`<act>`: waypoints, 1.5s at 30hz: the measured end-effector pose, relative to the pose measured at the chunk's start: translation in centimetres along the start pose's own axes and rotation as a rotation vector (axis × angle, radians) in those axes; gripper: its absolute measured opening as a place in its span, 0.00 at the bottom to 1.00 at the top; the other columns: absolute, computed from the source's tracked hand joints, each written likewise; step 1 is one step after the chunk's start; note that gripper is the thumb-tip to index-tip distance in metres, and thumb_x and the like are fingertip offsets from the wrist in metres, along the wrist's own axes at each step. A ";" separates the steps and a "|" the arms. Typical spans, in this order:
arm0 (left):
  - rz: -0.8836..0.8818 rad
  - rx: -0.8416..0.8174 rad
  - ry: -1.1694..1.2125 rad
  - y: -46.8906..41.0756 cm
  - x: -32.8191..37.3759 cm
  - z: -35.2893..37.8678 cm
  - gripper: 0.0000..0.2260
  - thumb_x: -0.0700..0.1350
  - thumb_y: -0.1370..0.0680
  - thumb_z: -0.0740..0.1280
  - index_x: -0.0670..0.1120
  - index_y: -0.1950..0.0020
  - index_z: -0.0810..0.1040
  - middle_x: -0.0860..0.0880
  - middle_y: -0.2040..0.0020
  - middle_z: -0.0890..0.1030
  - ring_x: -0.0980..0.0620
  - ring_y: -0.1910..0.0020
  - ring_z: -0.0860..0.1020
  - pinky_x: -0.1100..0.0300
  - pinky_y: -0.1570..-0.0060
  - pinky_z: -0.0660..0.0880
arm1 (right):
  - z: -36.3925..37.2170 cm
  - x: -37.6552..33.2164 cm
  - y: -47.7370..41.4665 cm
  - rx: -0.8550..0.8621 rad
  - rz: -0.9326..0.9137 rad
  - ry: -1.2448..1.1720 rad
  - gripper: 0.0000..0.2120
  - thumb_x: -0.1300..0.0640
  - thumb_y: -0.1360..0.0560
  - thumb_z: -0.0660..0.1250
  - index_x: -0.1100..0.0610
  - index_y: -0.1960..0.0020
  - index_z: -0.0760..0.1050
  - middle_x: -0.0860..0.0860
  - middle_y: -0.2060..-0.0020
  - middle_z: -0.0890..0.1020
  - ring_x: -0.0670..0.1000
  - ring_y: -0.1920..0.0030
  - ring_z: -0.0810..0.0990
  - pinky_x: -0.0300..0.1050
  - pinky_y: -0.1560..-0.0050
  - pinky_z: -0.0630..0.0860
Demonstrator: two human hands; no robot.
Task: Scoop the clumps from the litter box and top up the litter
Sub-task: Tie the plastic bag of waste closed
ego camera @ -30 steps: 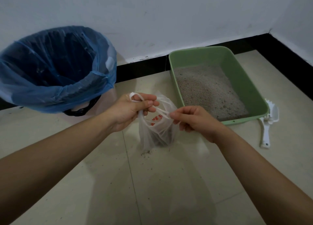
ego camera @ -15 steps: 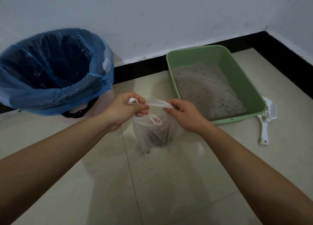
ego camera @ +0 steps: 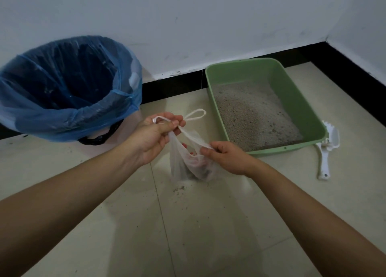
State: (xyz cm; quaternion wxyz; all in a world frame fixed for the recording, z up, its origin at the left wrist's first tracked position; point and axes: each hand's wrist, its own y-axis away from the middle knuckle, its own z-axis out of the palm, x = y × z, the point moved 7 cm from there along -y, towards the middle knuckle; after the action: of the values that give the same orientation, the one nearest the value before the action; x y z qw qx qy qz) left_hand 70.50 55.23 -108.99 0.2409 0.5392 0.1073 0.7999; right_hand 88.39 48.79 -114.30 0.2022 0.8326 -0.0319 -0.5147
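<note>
head view puts the plastic bag on the floor, between the blue-lined bin and the green litter box, with dark clumps showing dimly through its lower part. half a second ago both hands were drawn close over the bag's mouth with the handles crossed; now they have pulled apart again on a slant. my left hand is higher and curled around one handle, a bit of which pokes out behind its knuckles, while a free loop stands out just past its fingertips, toward the litter box. my right hand has dropped lower and pinches a stretched strip of the bag between thumb and fingers, just above the bag's body. i read this as the first turn of a knot being drawn tight, though i cannot tell whether the strip and the free loop are the same handle. if so, the scooping half looks finished: the white scoop lies on the floor just beside the box's near right corner, in nobody's grip, and the litter lies uneven in the box. what remains, by my judgement, is dropping the tied bag into the bin and topping up; no fresh litter supply is in view. a few crumbs lie on the floor by the bag's foot.
</note>
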 end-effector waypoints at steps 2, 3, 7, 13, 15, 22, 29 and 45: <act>0.002 -0.044 -0.041 0.3 0.0 0.2 0.07 0.29 0.24 0.65 0.40 0.50 0.76 0.42 0.52 0.84 0.47 0.51 0.83 0.57 0.55 0.81 | -0.1 0.2 0.1 -0.043 0.027 -0.070 0.15 0.43 0.24 0.70 0.55 0.48 0.81 0.49 0.58 0.83 0.49 0.58 0.81 0.46 0.53 0.75; 0.003 -0.062 -0.055 0.4 -0.1 0.3 0.07 0.29 0.24 0.65 0.40 0.52 0.77 0.42 0.52 0.84 0.47 0.51 0.83 0.57 0.52 0.81 | -0.2 -0.2 0.3 -0.063 0.035 -0.169 0.19 0.42 0.27 0.71 0.53 0.43 0.80 0.48 0.52 0.85 0.49 0.52 0.83 0.45 0.47 0.77; -0.013 -0.106 -0.041 0.8 0.0 0.5 0.07 0.30 0.26 0.66 0.40 0.52 0.77 0.41 0.51 0.84 0.45 0.49 0.83 0.55 0.47 0.80 | -1.5 -1.8 0.0 0.066 0.009 -0.576 0.27 0.37 0.32 0.68 0.51 0.38 0.79 0.48 0.50 0.84 0.48 0.51 0.80 0.47 0.43 0.75; -0.051 -0.110 -0.032 1.2 -0.5 1.6 0.10 0.40 0.18 0.59 0.41 0.37 0.74 0.43 0.43 0.83 0.47 0.44 0.82 0.53 0.41 0.77 | -1.8 -1.8 -0.7 0.366 -0.009 -1.022 0.10 0.50 0.20 0.65 0.56 0.54 0.76 0.49 0.63 0.81 0.47 0.60 0.78 0.44 0.53 0.74; -0.041 -0.072 0.080 1.1 -0.2 1.8 0.11 0.42 0.17 0.57 0.40 0.36 0.72 0.43 0.43 0.83 0.48 0.43 0.81 0.52 0.39 0.75 | -1.8 -1.9 -0.8 0.401 -0.007 -1.253 0.13 0.51 0.18 0.60 0.61 0.47 0.76 0.53 0.59 0.82 0.50 0.57 0.81 0.44 0.51 0.79; -0.070 0.097 0.445 1.2 -0.4 2.0 0.07 0.38 0.17 0.53 0.43 0.45 0.70 0.49 0.76 0.70 0.52 0.74 0.77 0.53 0.48 0.79 | -1.0 -4.1 -0.3 0.478 -0.013 -1.776 0.16 0.55 0.15 0.51 0.59 0.59 0.67 0.50 0.74 0.71 0.48 0.73 0.77 0.46 0.60 0.80; 0.175 0.210 -0.693 1.1 -2.0 -3.5 0.10 0.40 0.18 0.54 0.49 0.47 0.73 0.50 0.70 0.69 0.52 0.73 0.67 0.58 0.74 0.70 | -4.9 4.1 1.1 0.852 0.370 -0.998 0.13 0.57 0.16 0.53 0.53 0.58 0.57 0.48 0.74 0.62 0.45 0.79 0.59 0.37 0.80 0.58; 0.580 0.121 -0.862 3.8 1.0 -0.3 0.06 0.45 0.16 0.54 0.52 0.46 0.71 0.50 0.72 0.70 0.52 0.73 0.70 0.58 0.72 0.70 | -6.9 -2.5 3.7 0.934 -0.175 -0.048 0.09 0.48 0.18 0.59 0.48 0.56 0.70 0.47 0.62 0.78 0.49 0.60 0.77 0.45 0.60 0.71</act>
State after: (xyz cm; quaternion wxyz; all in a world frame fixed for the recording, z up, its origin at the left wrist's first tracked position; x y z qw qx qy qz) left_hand 68.91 52.44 -106.64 0.0002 0.8400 -0.1093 0.5314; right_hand 93.83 48.18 -108.11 -0.2386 0.8219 -0.1944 -0.4793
